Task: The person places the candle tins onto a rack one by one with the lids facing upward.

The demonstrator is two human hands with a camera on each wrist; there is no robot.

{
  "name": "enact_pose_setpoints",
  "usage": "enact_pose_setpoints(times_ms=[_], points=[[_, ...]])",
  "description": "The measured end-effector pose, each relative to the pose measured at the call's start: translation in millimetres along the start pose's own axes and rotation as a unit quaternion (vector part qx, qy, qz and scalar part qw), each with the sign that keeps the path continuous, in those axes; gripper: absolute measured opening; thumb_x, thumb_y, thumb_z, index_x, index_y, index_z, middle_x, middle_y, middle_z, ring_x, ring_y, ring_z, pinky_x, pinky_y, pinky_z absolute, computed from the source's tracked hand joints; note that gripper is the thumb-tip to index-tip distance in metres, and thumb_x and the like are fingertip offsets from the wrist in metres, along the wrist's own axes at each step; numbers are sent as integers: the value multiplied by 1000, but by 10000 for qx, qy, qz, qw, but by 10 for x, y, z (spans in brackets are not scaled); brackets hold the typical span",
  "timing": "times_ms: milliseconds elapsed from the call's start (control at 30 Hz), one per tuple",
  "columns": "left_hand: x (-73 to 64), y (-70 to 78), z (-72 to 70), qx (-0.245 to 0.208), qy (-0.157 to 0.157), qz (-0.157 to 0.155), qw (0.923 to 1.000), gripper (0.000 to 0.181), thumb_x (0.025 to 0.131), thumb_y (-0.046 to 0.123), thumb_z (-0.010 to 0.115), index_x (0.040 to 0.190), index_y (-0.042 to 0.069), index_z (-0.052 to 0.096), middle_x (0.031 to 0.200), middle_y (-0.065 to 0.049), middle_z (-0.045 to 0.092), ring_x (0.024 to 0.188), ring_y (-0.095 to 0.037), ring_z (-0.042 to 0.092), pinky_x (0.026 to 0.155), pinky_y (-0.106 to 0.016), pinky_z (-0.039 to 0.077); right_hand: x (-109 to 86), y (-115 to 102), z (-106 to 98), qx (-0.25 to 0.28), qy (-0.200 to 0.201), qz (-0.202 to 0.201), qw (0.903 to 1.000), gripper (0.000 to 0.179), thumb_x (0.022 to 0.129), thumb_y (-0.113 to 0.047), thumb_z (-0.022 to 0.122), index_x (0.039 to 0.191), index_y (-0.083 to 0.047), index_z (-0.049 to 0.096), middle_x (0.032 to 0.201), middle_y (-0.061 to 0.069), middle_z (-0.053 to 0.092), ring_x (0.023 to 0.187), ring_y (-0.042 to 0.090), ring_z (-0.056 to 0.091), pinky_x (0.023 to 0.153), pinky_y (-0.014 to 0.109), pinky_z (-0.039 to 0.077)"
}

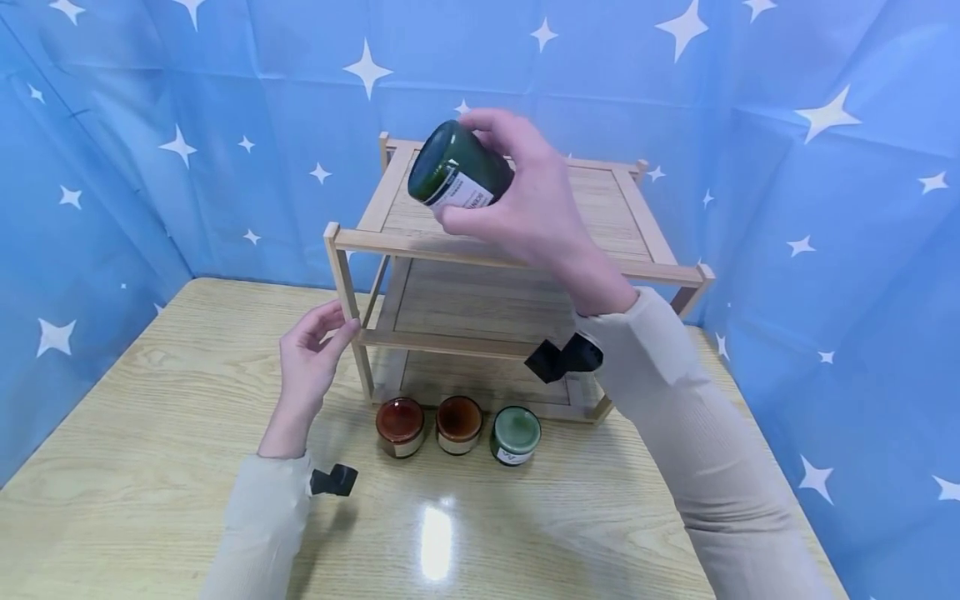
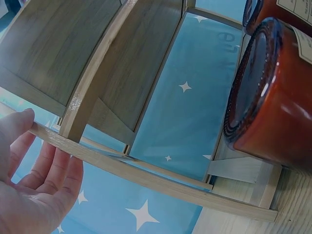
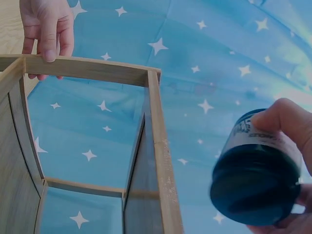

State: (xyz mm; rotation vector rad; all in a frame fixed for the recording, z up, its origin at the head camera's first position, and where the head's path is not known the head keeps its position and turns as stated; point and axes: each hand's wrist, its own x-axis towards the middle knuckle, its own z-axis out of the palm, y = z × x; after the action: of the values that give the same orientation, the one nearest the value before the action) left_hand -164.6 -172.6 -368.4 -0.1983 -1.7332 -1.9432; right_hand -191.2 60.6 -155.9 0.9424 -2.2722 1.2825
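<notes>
Over the top shelf of a wooden rack [image 1: 420, 245], my right hand [image 1: 536, 192] grips a dark green glass candle jar [image 1: 459, 171] between thumb and fingers. The jar is tilted, its base toward the left and its white label showing. In the right wrist view, the thumb lies across the label of the jar [image 3: 256, 180]. My left hand [image 1: 309, 346] pinches the rack's front left post [image 2: 112, 163], thumb on one side and fingertips on the other.
Before the rack's lowest shelf, a red candle jar [image 1: 400, 422], an amber candle jar [image 1: 459, 422] and a lighter green candle jar [image 1: 516, 433] stand in a row on the wood-grain table [image 1: 150, 400]. A blue curtain [image 1: 247, 108] with white stars hangs behind and at both sides.
</notes>
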Motion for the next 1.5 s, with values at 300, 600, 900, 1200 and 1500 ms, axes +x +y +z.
enact_pose_setpoints(times_ms=[300,600,900,1200,1500], points=[[-6,5,-3,-215,-24,9,9998,29,86,-15,61,107,2,71,88,7,69,87,-7,65,84,-21,52,110,9,83,260,-166,397,9987,63,70,-4,79,127,-4,52,113,8,57,94,18,55,78,29,53],[-2,13,5,-206,-24,19,9998,27,86,-15,61,108,-2,69,89,7,69,87,-8,65,84,-21,52,160,-4,135,282,-104,727,9969,55,70,-3,79,119,-5,54,107,7,58,88,18,59,74,28,54],[9,13,5,-152,-4,-39,9999,27,86,-13,62,107,1,70,88,7,69,87,-7,65,85,-21,51,229,-37,166,-32,-27,909,9958,61,71,-8,82,122,-5,48,110,5,60,93,13,59,81,21,50],[5,13,-5,-184,10,-39,9998,26,86,-13,61,108,-1,70,89,8,69,87,-7,65,84,-21,51,288,-44,238,-270,-63,1003,9946,63,69,-11,85,121,-3,52,111,6,59,99,15,58,85,18,46],[3,16,-1,-136,15,-20,9999,25,86,-13,61,109,-4,68,89,8,69,88,-8,65,84,-21,51,355,-37,273,-837,-354,1223,9883,65,71,-13,85,128,-5,54,121,4,61,109,15,54,91,17,40]])
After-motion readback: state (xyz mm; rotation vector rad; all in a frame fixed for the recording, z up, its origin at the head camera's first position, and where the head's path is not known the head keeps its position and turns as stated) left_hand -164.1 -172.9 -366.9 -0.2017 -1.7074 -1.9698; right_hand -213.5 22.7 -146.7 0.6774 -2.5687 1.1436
